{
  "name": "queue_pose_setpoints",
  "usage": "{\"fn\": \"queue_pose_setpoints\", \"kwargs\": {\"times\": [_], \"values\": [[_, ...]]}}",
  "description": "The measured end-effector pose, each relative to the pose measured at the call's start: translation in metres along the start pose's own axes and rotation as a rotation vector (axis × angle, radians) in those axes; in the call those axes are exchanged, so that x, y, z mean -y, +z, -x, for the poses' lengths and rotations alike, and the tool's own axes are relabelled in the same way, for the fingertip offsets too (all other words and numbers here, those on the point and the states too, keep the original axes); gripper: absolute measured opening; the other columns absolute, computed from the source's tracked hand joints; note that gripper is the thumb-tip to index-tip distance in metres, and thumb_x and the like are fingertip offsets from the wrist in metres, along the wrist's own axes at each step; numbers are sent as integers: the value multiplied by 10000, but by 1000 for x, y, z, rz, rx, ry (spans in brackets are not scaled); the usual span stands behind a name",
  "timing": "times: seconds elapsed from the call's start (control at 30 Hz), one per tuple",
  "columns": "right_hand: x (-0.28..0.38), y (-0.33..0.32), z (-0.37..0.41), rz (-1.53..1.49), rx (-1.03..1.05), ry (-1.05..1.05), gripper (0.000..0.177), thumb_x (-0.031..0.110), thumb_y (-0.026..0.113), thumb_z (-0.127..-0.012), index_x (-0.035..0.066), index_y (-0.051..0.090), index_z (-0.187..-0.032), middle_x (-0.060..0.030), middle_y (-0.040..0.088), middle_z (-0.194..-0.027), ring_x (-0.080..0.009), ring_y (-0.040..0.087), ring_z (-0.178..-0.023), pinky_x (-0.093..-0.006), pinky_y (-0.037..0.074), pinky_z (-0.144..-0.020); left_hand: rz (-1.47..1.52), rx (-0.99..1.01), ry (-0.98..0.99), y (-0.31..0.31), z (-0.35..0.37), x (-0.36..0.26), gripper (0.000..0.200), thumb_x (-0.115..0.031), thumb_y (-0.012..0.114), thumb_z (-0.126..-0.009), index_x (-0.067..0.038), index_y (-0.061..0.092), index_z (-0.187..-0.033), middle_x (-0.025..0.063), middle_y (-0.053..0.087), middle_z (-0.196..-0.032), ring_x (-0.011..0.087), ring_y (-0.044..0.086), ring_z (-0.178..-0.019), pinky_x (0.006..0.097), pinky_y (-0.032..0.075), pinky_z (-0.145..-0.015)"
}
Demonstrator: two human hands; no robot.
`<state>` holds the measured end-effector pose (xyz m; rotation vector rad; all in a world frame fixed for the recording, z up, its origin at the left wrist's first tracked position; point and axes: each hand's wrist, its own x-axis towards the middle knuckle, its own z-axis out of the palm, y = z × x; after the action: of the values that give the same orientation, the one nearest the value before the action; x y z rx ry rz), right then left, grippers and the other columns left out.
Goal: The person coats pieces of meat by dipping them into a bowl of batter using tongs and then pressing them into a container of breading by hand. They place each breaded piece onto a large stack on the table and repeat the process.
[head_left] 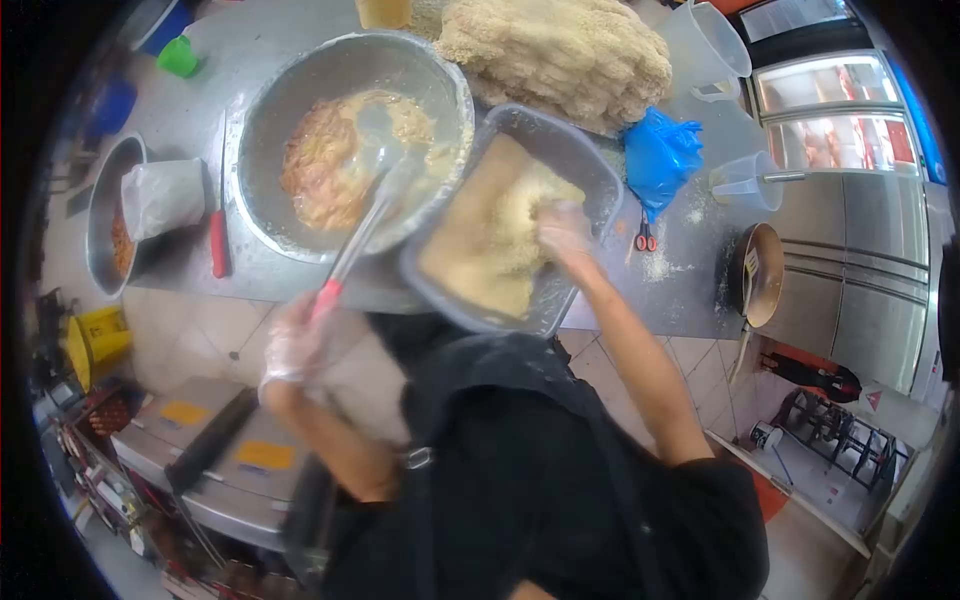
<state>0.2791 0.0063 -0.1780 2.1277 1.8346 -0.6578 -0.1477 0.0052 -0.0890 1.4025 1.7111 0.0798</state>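
The left hand [297, 345], in a thin clear glove, holds the tongs [345, 255] by their red end, well back from the wet food, probably to keep the glove clean; its fingers look closed round the handle, though blur hides whether any are spread. The right hand [563, 232], also gloved, reaches into the crumbs [505, 235] in the grey tub [587, 165]; its fingers point down and inward, but I cannot tell whether they pinch anything. The tub touches or nearly touches the big metal bowl [258, 110], likely so that drips have little table to cross. The raw meat [322, 165] lies in pale batter inside that bowl, below the tips of the tongs. Beside the bowl, the knife [219, 240] lies with its red handle towards the person, easy to grab. The scissors [646, 240] lie just below the blue bag [662, 155], perhaps for opening it. Beyond the tub rises the crumbed heap [560, 60], seemingly put at the back to leave working room. Counted: two hands, one pair of tongs, one grey tub, one big bowl, one knife, one pair of scissors, one blue bag and one crumbed heap, whose pieces cannot be counted.
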Motion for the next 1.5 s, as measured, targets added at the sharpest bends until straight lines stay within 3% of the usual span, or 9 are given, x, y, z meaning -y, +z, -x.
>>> {"fn": "queue_pose_setpoints", "kwargs": {"times": [0.2,0.27,0.57,0.77,0.83,1.13,1.3,1.4,1.5], "values": [[44,-31,-35,22,-215,25,488,390,439,-974,53,578,-1298,-177,616,-1236,-369,615,-1095,-506,492,-945,2,-16,6,1,0,-11,491,-458,563,-940,-56,646,-1210,239,682,-1007,384,659,-935,458,496,-813],[65,11,-47,-6,-695,52,536,390,587,-926,80,537,-1361,-219,522,-1393,-360,513,-1279,-540,406,-1051,-77,-23,-20,2,4,-20,489,-458,559,-946,-57,649,-1209,236,683,-1005,381,661,-934,458,497,-814],[84,1,-32,-120,-347,-3,768,588,296,-976,27,337,-1499,-229,317,-1546,-396,338,-1403,-599,138,-1187,-44,-88,17,11,-5,7,447,-438,588,-957,-45,681,-1149,197,701,-951,297,671,-842,422,511,-758],[28,-45,-31,-397,60,52,780,573,490,-923,20,405,-1466,-276,507,-1393,-359,490,-1309,-397,379,-1107,80,-112,-10,16,-11,11,445,-449,603,-941,-47,696,-1107,189,704,-891,323,676,-804,436,513,-729],[14,-27,-30,-511,91,-158,778,462,683,-811,-32,492,-1381,-255,597,-1278,-350,578,-1196,-398,430,-1052,184,-109,83,23,-25,33,356,-379,671,-933,-37,662,-1033,-50,508,-671,62,446,-565,247,362,-499],[25,-121,-11,-382,98,-448,547,261,803,-701,22,677,-1177,-206,672,-1168,-268,668,-1033,-342,516,-937,-6,-117,27,0,13,-35,459,-455,632,-935,-5,676,-1015,15,568,-656,105,509,-587,299,414,-532],[31,-248,-13,-215,-209,-191,570,250,760,-774,94,614,-1302,-170,644,-1224,-256,627,-1122,-384,505,-987,78,-90,23,3,10,-26,525,-516,614,-922,-26,692,-1093,118,662,-749,201,613,-652,375,494,-638],[-20,-276,-77,-562,-527,-546,435,338,672,-906,106,612,-1269,-135,627,-1281,-273,611,-1153,-377,510,-1001,14,-123,10,5,4,-16,615,-559,615,-909,1,671,-1155,135,698,-831,224,649,-770,363,502,-711],[-8,-301,-94,99,-730,-418,412,356,572,-971,124,580,-1312,-149,553,-1369,-319,565,-1216,-416,481,-1017,-76,-162,57,7,-6,-3,662,-598,600,-901,-23,664,-1223,198,728,-972,274,687,-946,396,512,-820]]}}
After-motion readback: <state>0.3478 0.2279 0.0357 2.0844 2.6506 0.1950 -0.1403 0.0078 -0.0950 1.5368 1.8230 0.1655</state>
